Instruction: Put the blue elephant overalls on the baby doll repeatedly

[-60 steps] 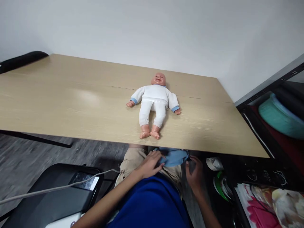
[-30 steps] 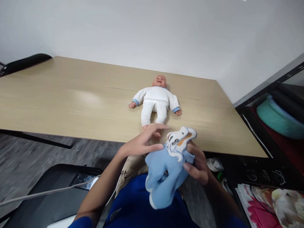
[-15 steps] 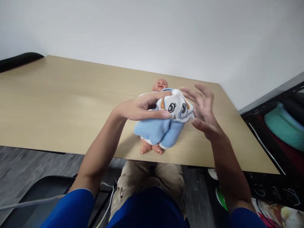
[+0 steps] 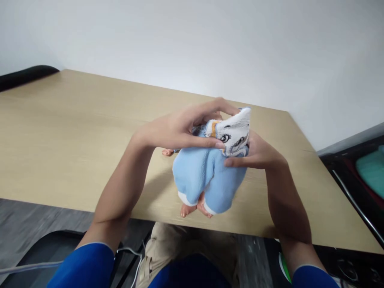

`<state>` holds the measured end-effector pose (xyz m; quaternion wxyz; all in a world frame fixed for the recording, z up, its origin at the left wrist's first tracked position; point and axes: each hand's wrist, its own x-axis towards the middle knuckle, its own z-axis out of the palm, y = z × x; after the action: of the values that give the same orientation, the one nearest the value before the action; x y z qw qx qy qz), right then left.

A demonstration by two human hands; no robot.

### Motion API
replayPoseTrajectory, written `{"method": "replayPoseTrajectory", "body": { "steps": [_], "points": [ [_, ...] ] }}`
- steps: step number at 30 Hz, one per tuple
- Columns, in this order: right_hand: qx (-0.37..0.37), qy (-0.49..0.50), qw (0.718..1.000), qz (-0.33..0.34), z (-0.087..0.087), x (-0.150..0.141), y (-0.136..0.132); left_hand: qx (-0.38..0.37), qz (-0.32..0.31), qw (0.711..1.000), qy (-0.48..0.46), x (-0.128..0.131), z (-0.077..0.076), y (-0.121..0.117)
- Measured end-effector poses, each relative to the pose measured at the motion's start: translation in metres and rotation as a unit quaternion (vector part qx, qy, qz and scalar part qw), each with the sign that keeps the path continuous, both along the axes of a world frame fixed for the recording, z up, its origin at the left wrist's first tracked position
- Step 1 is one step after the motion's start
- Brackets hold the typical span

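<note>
A baby doll lies on the table with its bare feet toward me; my left hand hides its head. It wears soft blue trousers with white cuffs. At its waist a white cloth with embroidered eyes, part of the doll's clothes, is lifted and folded. My left hand pinches this cloth, thumb in front and fingers behind its upper edge. My right hand is closed on the right side of the clothes, its thumb on the blue fabric and its fingers hidden behind. One small doll hand shows beyond my left wrist.
The wooden table reaches to a white wall. A black chair stands below at the left, with a pale cable across it. At the right is a dark rack holding a teal item.
My right hand, blurred and open beside the cloth before, has closed on the clothes. The embroidered cloth is pulled up and folded. My left hand has spread over the doll's head.
</note>
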<state>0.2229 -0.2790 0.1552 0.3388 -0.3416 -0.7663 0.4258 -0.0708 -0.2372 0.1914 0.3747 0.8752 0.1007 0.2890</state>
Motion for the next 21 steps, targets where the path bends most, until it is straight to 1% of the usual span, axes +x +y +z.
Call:
{"method": "replayPoseTrajectory", "body": {
  "steps": [2, 5, 8, 10, 12, 14, 16, 18, 21],
  "points": [
    [-0.017, -0.002, 1.0, -0.002, -0.003, 0.005, 0.005, 0.013, 0.005, 1.0, -0.002, 0.004, -0.001, 0.005],
    [-0.011, -0.005, 1.0, -0.008, -0.008, 0.014, 0.01, 0.035, 0.007, 0.999, 0.004, 0.007, -0.002, 0.013],
    [0.011, 0.0, 1.0, -0.029, -0.009, 0.021, 0.013, 0.039, 0.015, 0.998, 0.052, 0.007, -0.004, 0.023],
    [0.05, 0.011, 0.996, -0.066, -0.009, 0.022, 0.014, 0.04, 0.02, 0.995, 0.091, 0.005, -0.007, 0.031],
    [0.119, 0.033, 0.988, -0.098, -0.008, 0.022, 0.015, 0.039, 0.007, 0.992, 0.116, 0.004, -0.01, 0.041],
    [0.167, 0.053, 0.98, -0.094, -0.009, 0.023, 0.015, 0.035, -0.014, 0.992, 0.118, 0.004, -0.015, 0.051],
    [0.161, 0.058, 0.983, -0.071, -0.011, 0.027, 0.015, 0.025, -0.031, 0.994, 0.101, 0.005, -0.019, 0.059],
    [0.121, 0.04, 0.99, -0.055, -0.01, 0.033, 0.014, 0.011, -0.041, 0.996, 0.075, 0.004, -0.023, 0.064],
    [0.078, -0.043, 0.996, -0.015, -0.003, 0.043, 0.016, -0.004, -0.042, 0.998, 0.045, 0.001, -0.024, 0.067]
  ]
}}
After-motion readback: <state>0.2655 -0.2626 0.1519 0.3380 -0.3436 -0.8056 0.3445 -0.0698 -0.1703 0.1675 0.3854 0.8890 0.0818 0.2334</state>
